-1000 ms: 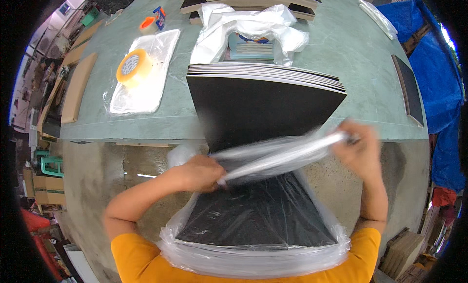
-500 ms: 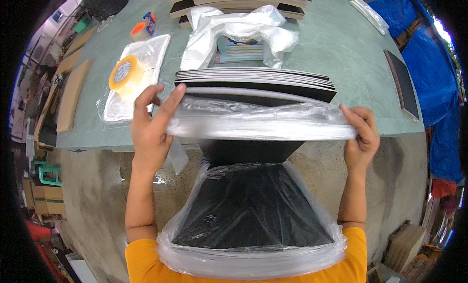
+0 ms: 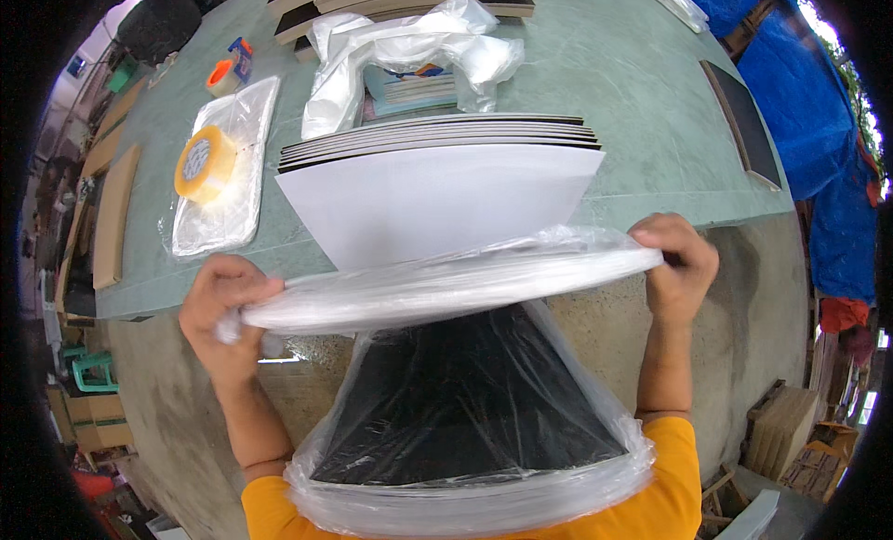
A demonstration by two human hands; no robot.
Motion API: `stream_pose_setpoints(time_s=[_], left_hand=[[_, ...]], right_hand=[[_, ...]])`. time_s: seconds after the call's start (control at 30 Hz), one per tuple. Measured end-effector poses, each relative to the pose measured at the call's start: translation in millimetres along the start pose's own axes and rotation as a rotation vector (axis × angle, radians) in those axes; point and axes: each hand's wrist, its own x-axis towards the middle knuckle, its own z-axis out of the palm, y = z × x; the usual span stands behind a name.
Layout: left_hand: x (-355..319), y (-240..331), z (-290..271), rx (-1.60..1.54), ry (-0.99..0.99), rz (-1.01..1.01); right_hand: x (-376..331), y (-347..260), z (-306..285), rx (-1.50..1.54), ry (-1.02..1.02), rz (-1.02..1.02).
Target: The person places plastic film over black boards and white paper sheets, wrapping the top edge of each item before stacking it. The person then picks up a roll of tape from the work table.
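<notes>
Now the left hand (image 3: 223, 303) and right hand (image 3: 681, 261) pinch opposite ends of a bunched, clear plastic film strip (image 3: 456, 287), lowered before the black-and-white stack of flat boards (image 3: 442, 191) at the pale green table (image 3: 660, 159); its front, black moments ago, shows white, suggesting the foremost board was removed or turned.

Here's the bunched plastic film (image 3: 456, 287), thin, translucent, glossy along every wrinkle! Beyond it, the white-faced board (image 3: 442, 191) shows a smooth, matt, paper-like surface. Nearer, the black panel (image 3: 465, 400) looks smooth under creased, shiny clear wrap (image 3: 465, 510). The table (image 3: 642, 140) runs smooth with a soft sheen. Over left, the tape roll (image 3: 221, 173) gleams, slick yellowish plastic, on a glossy plastic packet (image 3: 249, 131). Far side, crumpled white plastic (image 3: 409, 42), satiny! Right, blue tarpaulin (image 3: 795, 121), creased; the sleeve (image 3: 674, 466), matt orange cloth.
</notes>
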Motion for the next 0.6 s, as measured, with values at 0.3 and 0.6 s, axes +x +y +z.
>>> stream_pose_setpoints(time_s=[0.3,0.6], left_hand=[[-110.1,-107.0,69.9,-0.988,-0.459,-1.148],[-139.7,-153.5,98.7,-0.562,-0.452,-1.319]], right_hand=[[-133.2,129.3,48.3,0.997,-0.649,1.357],[-152.5,151.2,74.0,-0.350,-0.711,0.717]])
